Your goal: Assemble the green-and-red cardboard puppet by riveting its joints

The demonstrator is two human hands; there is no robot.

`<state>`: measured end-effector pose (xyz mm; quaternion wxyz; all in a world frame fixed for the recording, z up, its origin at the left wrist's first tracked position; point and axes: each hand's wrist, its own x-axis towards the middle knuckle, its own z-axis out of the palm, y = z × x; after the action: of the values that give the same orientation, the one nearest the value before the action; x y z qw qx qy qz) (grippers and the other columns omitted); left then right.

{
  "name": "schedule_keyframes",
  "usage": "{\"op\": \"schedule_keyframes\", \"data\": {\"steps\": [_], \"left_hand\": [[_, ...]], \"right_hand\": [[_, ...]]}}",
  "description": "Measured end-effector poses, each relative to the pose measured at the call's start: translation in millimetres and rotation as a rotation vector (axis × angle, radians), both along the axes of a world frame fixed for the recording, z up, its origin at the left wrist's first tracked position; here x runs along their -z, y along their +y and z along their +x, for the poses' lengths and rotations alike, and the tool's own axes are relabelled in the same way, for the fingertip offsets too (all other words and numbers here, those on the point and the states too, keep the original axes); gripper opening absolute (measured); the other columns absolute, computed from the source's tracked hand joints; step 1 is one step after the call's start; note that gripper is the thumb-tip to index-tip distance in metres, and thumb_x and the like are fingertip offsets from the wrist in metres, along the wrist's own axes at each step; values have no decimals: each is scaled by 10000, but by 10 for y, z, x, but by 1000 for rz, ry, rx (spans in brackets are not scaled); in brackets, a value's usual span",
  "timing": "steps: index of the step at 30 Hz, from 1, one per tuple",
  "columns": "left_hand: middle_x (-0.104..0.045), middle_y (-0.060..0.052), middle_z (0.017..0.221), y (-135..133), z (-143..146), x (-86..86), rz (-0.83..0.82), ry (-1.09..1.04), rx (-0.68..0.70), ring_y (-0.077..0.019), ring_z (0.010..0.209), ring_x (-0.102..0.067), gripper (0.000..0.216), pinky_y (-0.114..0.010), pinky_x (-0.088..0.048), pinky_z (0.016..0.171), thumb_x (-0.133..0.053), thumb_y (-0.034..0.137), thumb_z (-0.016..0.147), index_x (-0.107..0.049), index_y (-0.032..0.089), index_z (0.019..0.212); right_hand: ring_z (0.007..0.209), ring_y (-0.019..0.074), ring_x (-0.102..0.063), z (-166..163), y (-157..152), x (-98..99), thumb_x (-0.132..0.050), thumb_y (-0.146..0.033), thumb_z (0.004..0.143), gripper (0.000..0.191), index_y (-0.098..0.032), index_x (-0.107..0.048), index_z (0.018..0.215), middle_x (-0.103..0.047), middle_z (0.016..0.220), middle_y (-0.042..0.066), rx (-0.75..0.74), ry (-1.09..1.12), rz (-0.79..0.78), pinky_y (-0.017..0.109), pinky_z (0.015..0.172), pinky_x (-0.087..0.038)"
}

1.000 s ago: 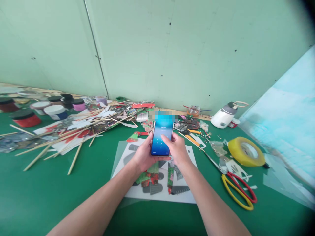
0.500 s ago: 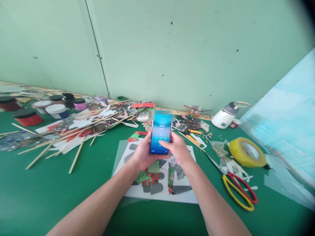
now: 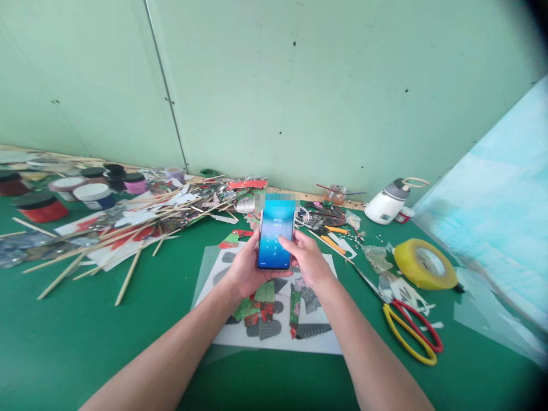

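Observation:
A smartphone [image 3: 275, 254] with a lit blue keypad screen is held upright in front of me, its top edge blurred out. My left hand [image 3: 245, 265] wraps round its left side and lower back. From the right, my right hand [image 3: 309, 258] curls against the phone's edge, its thumb over the keypad; whether the thumb presses the glass I cannot tell. Under both hands lies a white sheet [image 3: 314, 341] printed with grey shapes. Painted green and red cut pieces [image 3: 264, 292] rest on that sheet, partly hidden by my left hand and forearm.
Scissors [image 3: 411, 328] with red and yellow handles and a roll of yellow tape [image 3: 405, 262] lie to the right. A white bottle [image 3: 387, 201] stands behind them. Thin wooden sticks [image 3: 128, 279], scraps and paint jars [image 3: 40, 206] crowd the left. A green wall [image 3: 240, 91] closes the back.
My right thumb has moved up over the keypad, from its lower rows towards the middle. The whole view has shifted slightly; both hands still hold the smartphone.

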<state>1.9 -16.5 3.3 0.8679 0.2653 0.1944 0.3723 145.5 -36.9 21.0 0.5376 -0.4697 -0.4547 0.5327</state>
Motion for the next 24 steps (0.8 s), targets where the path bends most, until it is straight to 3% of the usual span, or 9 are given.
{"op": "schedule_keyframes", "data": {"steps": [5,13,19,24], "left_hand": [[-688,-190,1080,-7,-9,-18,29,-13,22,-349,937,-668,536,-536,-524,796,-341,494,936,-576,117,1237],[-665,-220,1127,1,-5,-12,73,-35,61,-348,954,-664,578,-518,-526,801,-324,507,934,-543,98,1279],[-676,-198,1109,9,-19,-11,71,-13,37,-346,955,-662,531,-511,-529,798,-357,481,931,-552,114,1262],[-671,-211,1107,21,-22,-6,79,-8,34,-362,983,-648,585,-518,-524,802,-345,533,921,-561,102,1252]], "right_hand": [[500,135,-547,-2,-9,4,-575,-606,780,457,-203,-667,973,-651,686,19,14,19,-17,247,432,-412],[431,78,-390,33,13,6,-563,-627,780,458,-191,-677,858,-518,560,-20,33,20,16,202,363,-261],[524,116,-543,62,17,12,-636,-518,772,394,-187,-654,984,-658,740,27,-79,29,3,220,434,-368],[547,113,-551,82,38,40,-603,-516,805,393,-168,-656,979,-665,736,43,-77,2,9,205,434,-319]]}}
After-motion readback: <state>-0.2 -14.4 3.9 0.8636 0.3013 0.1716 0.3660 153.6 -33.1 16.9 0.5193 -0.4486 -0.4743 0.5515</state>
